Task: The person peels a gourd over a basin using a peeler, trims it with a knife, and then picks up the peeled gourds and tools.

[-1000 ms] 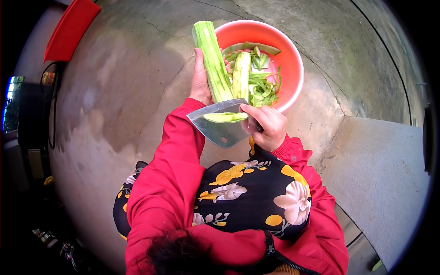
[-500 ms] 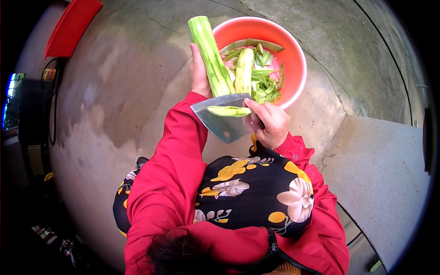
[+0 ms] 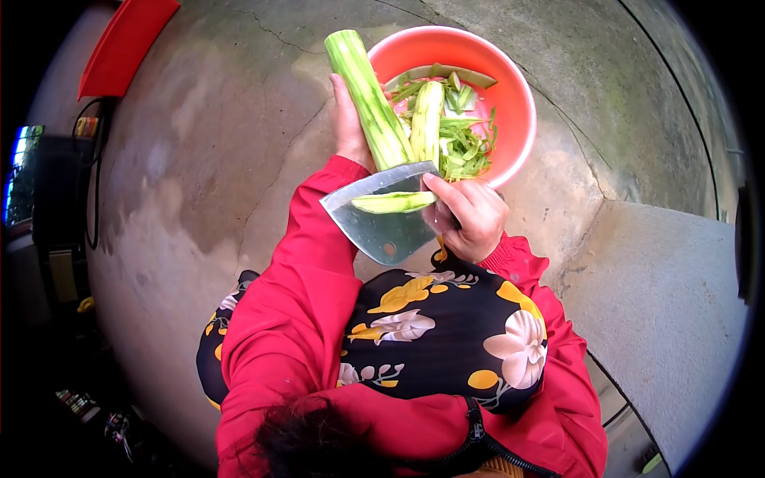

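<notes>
My left hand (image 3: 351, 127) is wrapped round a long peeled green gourd (image 3: 368, 99), its pale flesh streaked with darker green, tilted at the left rim of the bowl. My right hand (image 3: 470, 215) grips a cleaver (image 3: 374, 235), the handle hidden in the fist. The blade's upper edge lies at the gourd's near end. A thin pale-green slice (image 3: 394, 202) rests across the blade's flat face. Inside the red bowl (image 3: 514, 119) lie another peeled gourd piece (image 3: 426, 119) and several green peelings (image 3: 464, 151).
The bowl stands on a cracked concrete floor (image 3: 199, 151). A raised grey slab (image 3: 653, 263) is at the right. My floral-covered lap (image 3: 446, 334) lies just below the cleaver. At the upper left is a red object (image 3: 127, 48), with dark items along the left edge.
The cleaver's blade has come slightly down and left, turning a little, with the slice still on it. The gourd's near end has shifted slightly.
</notes>
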Motion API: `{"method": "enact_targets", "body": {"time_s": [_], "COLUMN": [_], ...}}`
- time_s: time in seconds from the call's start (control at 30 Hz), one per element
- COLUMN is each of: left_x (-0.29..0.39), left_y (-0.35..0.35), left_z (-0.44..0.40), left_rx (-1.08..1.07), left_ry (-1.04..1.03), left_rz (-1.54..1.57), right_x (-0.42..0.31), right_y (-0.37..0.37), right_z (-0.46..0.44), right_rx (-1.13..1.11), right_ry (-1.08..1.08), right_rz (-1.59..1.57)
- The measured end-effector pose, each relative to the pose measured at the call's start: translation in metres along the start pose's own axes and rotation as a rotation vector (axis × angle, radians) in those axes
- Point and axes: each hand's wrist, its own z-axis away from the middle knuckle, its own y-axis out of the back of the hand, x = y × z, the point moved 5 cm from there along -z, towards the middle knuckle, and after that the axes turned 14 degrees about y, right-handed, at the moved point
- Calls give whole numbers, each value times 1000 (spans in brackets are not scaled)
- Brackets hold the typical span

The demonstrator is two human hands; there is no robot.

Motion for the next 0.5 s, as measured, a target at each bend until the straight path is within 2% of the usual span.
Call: {"method": "enact_targets", "body": {"time_s": [0.07, 0.17, 0.4, 0.5], "left_x": [-5, -10, -10, -12], "left_y": [0, 1, 3, 1], "left_z": [2, 1, 0, 1], "left_rx": [49, 10, 26, -37], "left_ry": [70, 103, 96, 110], "left_rz": [50, 71, 56, 53], "right_x": [0, 2, 8, 17], "right_y": [0, -2, -2, -5], "right_z": [0, 2, 4, 9], "right_rx": [0, 1, -34, -25], "right_ry": [-6, -31, -22, -69], "right_rz": [22, 65, 75, 104]}}
